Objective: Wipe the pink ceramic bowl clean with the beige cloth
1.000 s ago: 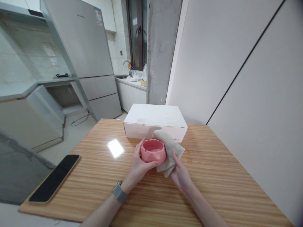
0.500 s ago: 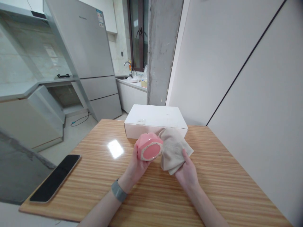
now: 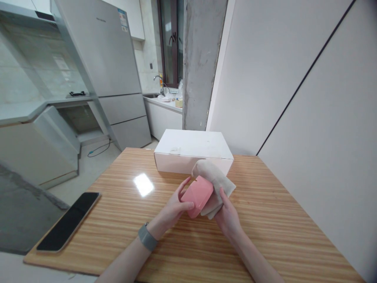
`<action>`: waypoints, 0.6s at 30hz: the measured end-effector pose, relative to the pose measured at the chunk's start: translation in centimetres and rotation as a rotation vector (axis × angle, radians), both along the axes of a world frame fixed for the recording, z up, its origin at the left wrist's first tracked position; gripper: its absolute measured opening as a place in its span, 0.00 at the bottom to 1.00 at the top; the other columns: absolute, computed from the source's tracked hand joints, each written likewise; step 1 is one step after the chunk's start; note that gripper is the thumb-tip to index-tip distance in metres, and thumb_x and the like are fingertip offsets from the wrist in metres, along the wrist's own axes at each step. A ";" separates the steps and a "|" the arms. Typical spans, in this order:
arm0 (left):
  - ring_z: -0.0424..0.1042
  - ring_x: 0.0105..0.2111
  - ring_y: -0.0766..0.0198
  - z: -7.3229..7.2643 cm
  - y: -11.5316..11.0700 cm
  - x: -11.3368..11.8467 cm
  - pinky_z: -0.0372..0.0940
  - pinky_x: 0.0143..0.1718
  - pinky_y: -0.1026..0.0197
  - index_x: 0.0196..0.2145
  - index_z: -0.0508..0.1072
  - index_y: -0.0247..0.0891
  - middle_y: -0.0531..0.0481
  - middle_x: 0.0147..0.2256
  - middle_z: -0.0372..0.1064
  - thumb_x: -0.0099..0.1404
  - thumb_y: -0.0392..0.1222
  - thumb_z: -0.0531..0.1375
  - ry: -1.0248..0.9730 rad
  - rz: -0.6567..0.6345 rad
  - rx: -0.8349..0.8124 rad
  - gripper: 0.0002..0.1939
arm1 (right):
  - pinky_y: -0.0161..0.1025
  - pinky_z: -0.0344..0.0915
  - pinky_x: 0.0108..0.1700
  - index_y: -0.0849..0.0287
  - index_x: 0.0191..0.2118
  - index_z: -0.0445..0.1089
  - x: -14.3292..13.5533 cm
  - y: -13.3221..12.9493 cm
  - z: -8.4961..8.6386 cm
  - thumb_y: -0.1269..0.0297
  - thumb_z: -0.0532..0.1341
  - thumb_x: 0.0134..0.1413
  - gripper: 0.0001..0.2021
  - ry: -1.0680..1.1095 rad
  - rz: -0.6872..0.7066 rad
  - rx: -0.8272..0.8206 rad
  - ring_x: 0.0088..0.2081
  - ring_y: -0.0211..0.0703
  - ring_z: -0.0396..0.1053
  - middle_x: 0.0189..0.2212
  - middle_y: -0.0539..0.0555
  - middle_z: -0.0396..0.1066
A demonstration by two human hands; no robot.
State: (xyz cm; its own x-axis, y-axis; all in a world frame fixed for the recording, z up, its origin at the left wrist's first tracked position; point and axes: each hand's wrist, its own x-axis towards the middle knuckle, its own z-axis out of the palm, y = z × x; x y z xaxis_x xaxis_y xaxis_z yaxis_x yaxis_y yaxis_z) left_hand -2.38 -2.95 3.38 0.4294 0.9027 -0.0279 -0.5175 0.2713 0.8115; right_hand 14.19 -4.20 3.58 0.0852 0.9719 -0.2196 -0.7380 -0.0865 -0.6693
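A small pink ceramic bowl point(image 3: 201, 194) with faceted sides and a notch in its rim is tilted on its side above the table. My left hand point(image 3: 174, 207) grips it, with the thumb on its near side and the fingers behind. Against the bowl's right side lies a folded beige cloth point(image 3: 216, 177), held between the thumb and fingers of my right hand point(image 3: 228, 214). The cloth hides part of the bowl, and the bowl's inside cannot be seen.
A closed white box point(image 3: 193, 143) stands behind my hands on the wooden table point(image 3: 118, 232). A black phone-like slab point(image 3: 69, 222) lies near the left edge. Beyond are a fridge point(image 3: 100, 51), a sink counter point(image 3: 163, 111) and a grey pillar point(image 3: 196, 67); a white wall is on the right.
My left hand has turned the bowl, so its base has swung out of view and its side now faces me. It moved slightly right and down, against the cloth, which has shifted a little left.
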 end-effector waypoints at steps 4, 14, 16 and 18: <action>0.67 0.51 0.49 -0.2 0.3 0.1 0.61 0.50 0.53 0.56 0.67 0.40 0.39 0.54 0.67 0.43 0.46 0.74 0.030 0.007 0.030 0.43 | 0.41 0.70 0.53 0.57 0.45 0.75 -0.1 0.0 -0.2 0.55 0.67 0.50 0.18 -0.016 0.003 0.012 0.53 0.49 0.71 0.46 0.53 0.78; 0.69 0.50 0.49 -1.0 0.3 0.2 0.62 0.52 0.48 0.66 0.51 0.46 0.40 0.52 0.67 0.46 0.44 0.72 0.195 0.177 0.062 0.54 | 0.35 0.70 0.50 0.58 0.46 0.75 -0.3 -0.3 -0.6 0.53 0.69 0.48 0.20 -0.067 0.032 0.044 0.52 0.45 0.72 0.46 0.53 0.78; 0.69 0.50 0.49 -1.0 0.2 0.2 0.62 0.52 0.49 0.66 0.50 0.46 0.40 0.53 0.66 0.47 0.44 0.72 0.206 0.184 0.066 0.53 | 0.35 0.71 0.49 0.58 0.45 0.75 -0.4 -0.4 -0.5 0.53 0.69 0.48 0.20 -0.072 0.062 0.049 0.50 0.46 0.73 0.45 0.53 0.78; 0.70 0.49 0.49 -1.0 0.2 0.2 0.63 0.51 0.49 0.66 0.50 0.49 0.41 0.54 0.65 0.48 0.44 0.72 0.210 0.188 0.075 0.53 | 0.36 0.71 0.49 0.58 0.45 0.75 -0.4 -0.5 -0.5 0.52 0.69 0.47 0.21 -0.082 0.086 0.051 0.49 0.47 0.74 0.45 0.54 0.78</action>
State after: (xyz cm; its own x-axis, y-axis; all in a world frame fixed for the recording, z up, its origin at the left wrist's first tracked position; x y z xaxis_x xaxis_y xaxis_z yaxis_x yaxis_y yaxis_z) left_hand -2.14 -2.80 2.41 0.2464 0.9687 -0.0284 -0.3719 0.1216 0.9203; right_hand 13.74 -4.72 3.10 0.0168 0.9861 -0.1651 -0.6718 -0.1112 -0.7323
